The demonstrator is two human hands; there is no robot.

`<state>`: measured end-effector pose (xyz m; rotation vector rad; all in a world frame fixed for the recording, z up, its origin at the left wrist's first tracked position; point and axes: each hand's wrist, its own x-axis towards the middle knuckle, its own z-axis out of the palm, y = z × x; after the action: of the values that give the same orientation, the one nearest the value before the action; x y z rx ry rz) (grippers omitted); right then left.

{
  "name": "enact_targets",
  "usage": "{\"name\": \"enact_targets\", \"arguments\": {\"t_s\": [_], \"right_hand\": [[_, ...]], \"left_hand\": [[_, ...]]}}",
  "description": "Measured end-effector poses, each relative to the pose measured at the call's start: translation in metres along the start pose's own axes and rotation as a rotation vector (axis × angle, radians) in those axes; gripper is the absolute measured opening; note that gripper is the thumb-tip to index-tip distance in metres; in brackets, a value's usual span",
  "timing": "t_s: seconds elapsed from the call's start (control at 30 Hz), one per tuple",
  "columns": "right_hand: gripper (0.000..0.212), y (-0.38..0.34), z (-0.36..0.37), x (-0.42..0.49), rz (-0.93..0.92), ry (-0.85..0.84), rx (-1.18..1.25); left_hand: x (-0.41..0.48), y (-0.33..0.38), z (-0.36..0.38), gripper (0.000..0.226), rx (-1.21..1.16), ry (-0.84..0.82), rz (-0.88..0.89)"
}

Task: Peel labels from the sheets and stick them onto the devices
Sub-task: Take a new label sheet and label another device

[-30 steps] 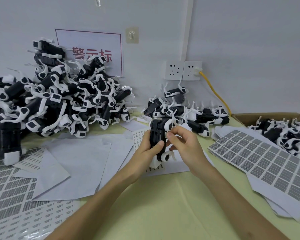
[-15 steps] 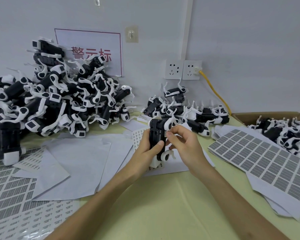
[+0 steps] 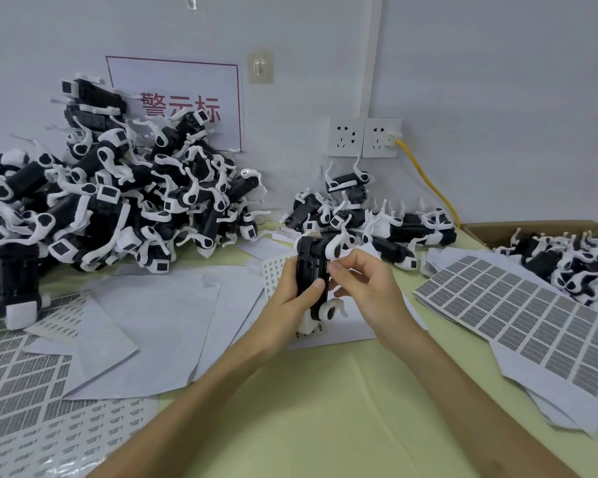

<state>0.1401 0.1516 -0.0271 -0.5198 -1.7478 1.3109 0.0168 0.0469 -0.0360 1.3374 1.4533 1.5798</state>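
Head view: the left hand point(image 3: 285, 307) grips a black-and-white plastic device point(image 3: 310, 270) upright above the pale green table point(image 3: 325, 408), fingers and thumb wrapped round its black body. The right hand point(image 3: 365, 288) pinches the device's right edge between thumb and forefinger; whether a label lies under them is too small to tell. To the right lie sheets of grey rectangular labels point(image 3: 518, 315), just beside a brown cardboard box point(image 3: 491, 229).
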Motion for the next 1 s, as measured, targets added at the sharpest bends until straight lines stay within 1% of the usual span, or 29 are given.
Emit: {"name": "enact_targets", "arguments": {"t_s": [0.07,0.13,0.17,0.23,0.3,0.4,0.5,0.6,0.73,0.87,0.93,1.0], "right_hand": [[0.014,0.0004,-0.0012,-0.0002,-0.002,-0.013,0.002],[0.015,0.001,-0.0018,-0.0003,-0.01,-0.029,0.0],[0.015,0.001,-0.0016,-0.0004,-0.016,-0.039,-0.001],[0.016,0.0003,-0.0004,-0.0013,-0.037,-0.067,0.006],[0.016,-0.0016,0.0011,-0.0027,-0.062,-0.103,0.034],[0.011,-0.0034,0.0024,-0.0045,-0.09,-0.147,0.074],[0.01,-0.0035,0.0048,-0.0061,-0.087,-0.182,0.078],[0.013,-0.0037,0.005,-0.0068,-0.083,-0.203,0.106],[0.009,-0.0031,0.0051,-0.0068,-0.071,-0.207,0.128],[0.009,-0.0022,0.0054,-0.0067,-0.069,-0.2,0.126],[0.009,-0.002,0.0052,-0.0063,-0.069,-0.196,0.118],[0.01,-0.0017,0.0056,-0.0062,-0.072,-0.197,0.104]], "left_hand": [[0.0009,-0.0017,-0.001,0.039,-0.026,-0.002,-0.038],[0.0027,-0.0025,-0.0025,0.029,-0.1,0.006,-0.094],[0.0035,-0.0026,-0.0035,0.029,-0.153,0.009,-0.125],[0.005,-0.0015,-0.0053,0.04,-0.237,0.001,-0.167],[0.0064,-0.0008,-0.0073,0.049,-0.266,-0.012,-0.174],[0.0077,-0.0008,-0.0082,0.045,-0.243,-0.003,-0.166],[0.0076,-0.0007,-0.0079,0.042,-0.171,0.038,-0.161],[0.007,-0.0015,-0.0065,0.049,-0.134,0.026,-0.162],[0.0062,-0.0014,-0.0045,0.057,-0.148,0.017,-0.175],[0.0072,-0.0023,-0.004,0.048,-0.159,0.021,-0.204],[0.0083,-0.0043,-0.004,0.052,-0.139,0.045,-0.234],[0.0088,-0.0059,-0.0041,0.05,-0.122,0.053,-0.244]]}}
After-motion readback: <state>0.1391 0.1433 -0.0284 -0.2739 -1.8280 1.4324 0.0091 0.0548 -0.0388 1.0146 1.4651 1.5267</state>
